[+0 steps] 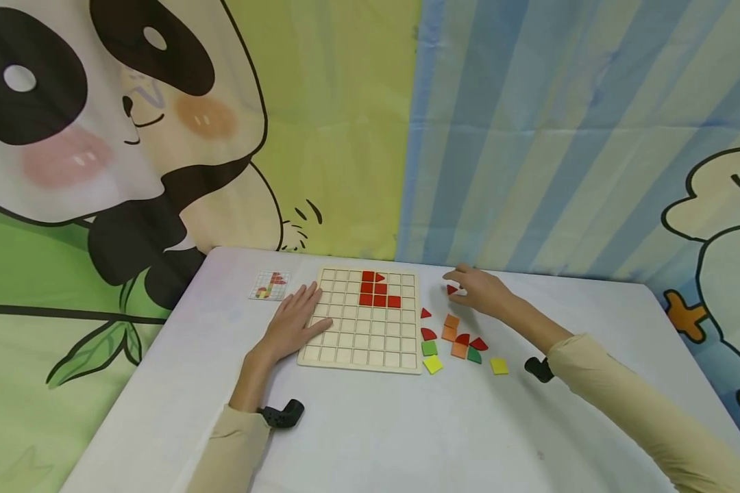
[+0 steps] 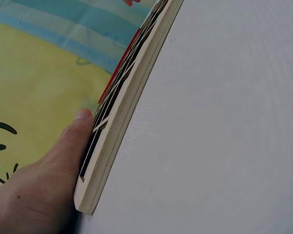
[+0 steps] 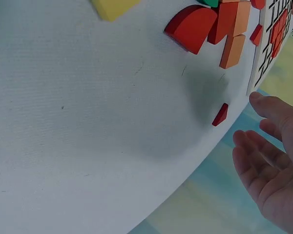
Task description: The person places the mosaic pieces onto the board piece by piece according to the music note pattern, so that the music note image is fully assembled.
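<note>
A wooden grid board (image 1: 345, 338) lies flat, with several red squares (image 1: 379, 300) and a red triangle (image 1: 379, 277) in its upper cells. My left hand (image 1: 288, 323) rests along the board's left side, fingers straight and thumb on the grid. In the left wrist view, the thumb (image 2: 71, 141) lies against the board's edge. To the right of the board, my right hand (image 1: 484, 291) hovers with thumb and fingers spread around a loose red triangle (image 1: 451, 289). The right wrist view shows that small red triangle (image 3: 220, 114) on the table, apart from the fingers.
A small pattern card (image 1: 270, 285) lies left of the board. Right of the board are another red triangle (image 1: 425, 313), red quarter-round pieces (image 1: 428, 334), orange squares (image 1: 450, 326), green pieces (image 1: 429, 348) and yellow squares (image 1: 499, 366). A printed curtain (image 1: 499, 137) hangs behind the table.
</note>
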`<state>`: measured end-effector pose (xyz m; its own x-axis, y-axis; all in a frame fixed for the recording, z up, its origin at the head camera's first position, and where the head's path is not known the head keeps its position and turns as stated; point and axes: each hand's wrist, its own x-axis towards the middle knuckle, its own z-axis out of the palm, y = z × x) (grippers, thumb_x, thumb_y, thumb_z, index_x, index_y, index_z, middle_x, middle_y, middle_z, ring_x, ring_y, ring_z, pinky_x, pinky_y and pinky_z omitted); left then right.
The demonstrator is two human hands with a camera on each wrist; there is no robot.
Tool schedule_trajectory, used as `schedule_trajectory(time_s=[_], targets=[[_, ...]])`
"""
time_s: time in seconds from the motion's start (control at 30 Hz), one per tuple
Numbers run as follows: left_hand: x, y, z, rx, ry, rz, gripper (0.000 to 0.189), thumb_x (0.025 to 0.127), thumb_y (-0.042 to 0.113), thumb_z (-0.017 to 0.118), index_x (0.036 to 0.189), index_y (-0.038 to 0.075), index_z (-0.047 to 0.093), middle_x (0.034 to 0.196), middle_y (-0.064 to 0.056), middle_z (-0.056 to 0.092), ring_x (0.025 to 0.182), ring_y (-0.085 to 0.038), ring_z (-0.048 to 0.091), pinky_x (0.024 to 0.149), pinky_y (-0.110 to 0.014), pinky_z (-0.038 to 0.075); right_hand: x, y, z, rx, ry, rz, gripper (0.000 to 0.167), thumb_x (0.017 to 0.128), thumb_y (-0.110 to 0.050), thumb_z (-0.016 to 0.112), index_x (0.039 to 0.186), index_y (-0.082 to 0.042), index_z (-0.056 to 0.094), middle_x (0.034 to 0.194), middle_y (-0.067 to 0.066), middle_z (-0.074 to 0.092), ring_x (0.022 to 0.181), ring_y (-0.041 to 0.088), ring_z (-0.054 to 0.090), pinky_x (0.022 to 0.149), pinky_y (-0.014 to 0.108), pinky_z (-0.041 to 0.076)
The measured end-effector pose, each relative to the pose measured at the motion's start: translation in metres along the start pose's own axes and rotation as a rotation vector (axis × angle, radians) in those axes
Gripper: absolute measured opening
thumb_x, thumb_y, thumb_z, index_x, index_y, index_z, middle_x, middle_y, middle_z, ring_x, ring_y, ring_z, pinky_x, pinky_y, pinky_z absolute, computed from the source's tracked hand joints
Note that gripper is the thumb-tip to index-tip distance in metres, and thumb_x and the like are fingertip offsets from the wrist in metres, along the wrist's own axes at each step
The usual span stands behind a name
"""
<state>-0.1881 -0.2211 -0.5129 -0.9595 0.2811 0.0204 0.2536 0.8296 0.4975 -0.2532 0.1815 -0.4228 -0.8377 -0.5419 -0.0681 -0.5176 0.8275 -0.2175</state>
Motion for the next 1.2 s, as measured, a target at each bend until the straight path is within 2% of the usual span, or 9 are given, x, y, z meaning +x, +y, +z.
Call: schedule_trajectory(time_s=[0.1, 0.33, 0.57, 0.97, 1.2], targets=[[-0.001, 0.000, 0.000, 0.003, 0.007, 0.004, 0.085, 0.102, 0.051, 0.058, 0.164, 0.003, 0.024, 0.174, -0.014, 0.015, 0.162, -0.037, 0.010, 0.130, -0.058, 0.008, 0.003, 0.001, 0.002, 0.012, -0.011, 0.010, 0.046, 0.091, -0.011, 0.080, 0.133, 0.001, 0.067, 0.124, 0.022, 0.066, 0.104, 0.034, 0.068, 0.089, 0.044, 0.062], [0.000, 0.001, 0.001, -0.003, 0.013, 0.018, 0.085, 0.102, 0.050, 0.058, 0.163, 0.002, 0.024, 0.173, -0.015, 0.016, 0.161, -0.037, 0.011, 0.129, -0.059, 0.009, 0.015, 0.012, 0.012, 0.051, -0.040, 0.100, 0.043, 0.094, -0.015, 0.077, 0.133, 0.001, 0.066, 0.122, 0.020, 0.067, 0.102, 0.032, 0.067, 0.091, 0.044, 0.061], [-0.001, 0.001, 0.001, 0.002, 0.002, 0.000, 0.085, 0.103, 0.051, 0.058, 0.164, 0.004, 0.023, 0.174, -0.013, 0.014, 0.162, -0.035, 0.009, 0.130, -0.057, 0.007, 0.017, 0.021, 0.018, 0.064, -0.032, 0.057, 0.031, 0.093, -0.012, 0.078, 0.121, 0.001, 0.073, 0.105, 0.016, 0.068, 0.092, 0.027, 0.064, 0.085, 0.042, 0.061], [-0.002, 0.000, 0.001, -0.012, -0.005, -0.010, 0.084, 0.103, 0.051, 0.057, 0.164, 0.005, 0.023, 0.174, -0.011, 0.014, 0.162, -0.034, 0.009, 0.130, -0.056, 0.006, 0.020, 0.019, 0.022, 0.039, -0.020, 0.042, 0.029, 0.093, -0.013, 0.077, 0.120, -0.001, 0.075, 0.106, 0.015, 0.069, 0.089, 0.025, 0.062, 0.084, 0.040, 0.062], [-0.002, 0.000, 0.000, -0.002, 0.006, 0.003, 0.084, 0.103, 0.051, 0.057, 0.164, 0.004, 0.023, 0.174, -0.013, 0.015, 0.162, -0.035, 0.009, 0.130, -0.057, 0.007, 0.023, 0.019, 0.024, 0.072, -0.013, 0.091, 0.025, 0.094, -0.009, 0.074, 0.116, 0.003, 0.075, 0.106, 0.017, 0.070, 0.088, 0.026, 0.062, 0.085, 0.041, 0.061]])
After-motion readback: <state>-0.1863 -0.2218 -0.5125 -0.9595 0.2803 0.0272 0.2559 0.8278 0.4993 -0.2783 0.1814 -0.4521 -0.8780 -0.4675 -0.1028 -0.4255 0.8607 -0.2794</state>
